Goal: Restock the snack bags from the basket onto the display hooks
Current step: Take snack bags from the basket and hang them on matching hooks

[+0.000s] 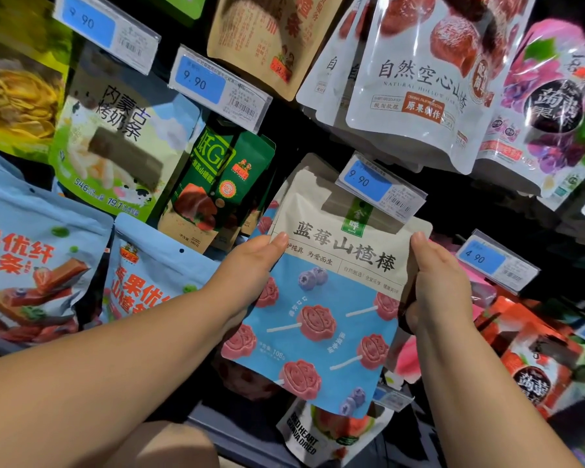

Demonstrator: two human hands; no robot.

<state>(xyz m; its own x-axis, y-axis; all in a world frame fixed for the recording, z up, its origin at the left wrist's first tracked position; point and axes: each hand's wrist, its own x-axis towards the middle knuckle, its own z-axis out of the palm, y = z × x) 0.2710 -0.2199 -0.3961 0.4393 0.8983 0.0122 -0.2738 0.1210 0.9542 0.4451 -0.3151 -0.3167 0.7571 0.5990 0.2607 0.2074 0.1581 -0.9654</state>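
A snack bag (331, 292) with a beige top and a blue lower half printed with pink lollipops is held up against the display. My left hand (250, 275) grips its left edge, thumb on the front. Its right edge is gripped by my right hand (439, 285), thumb on the bag's upper corner. The bag's top sits just under a hook's price tag (382, 187) reading 9.90. The hook itself is hidden behind the tag and bag. No basket is in view.
Hanging bags crowd the display: a green bag (217, 184) to the left, light blue bags (38, 265) at far left, white bags (419, 79) above right, red bags (534, 356) lower right, a guava bag (318, 437) below. A 4.90 tag (497, 261) juts out at right.
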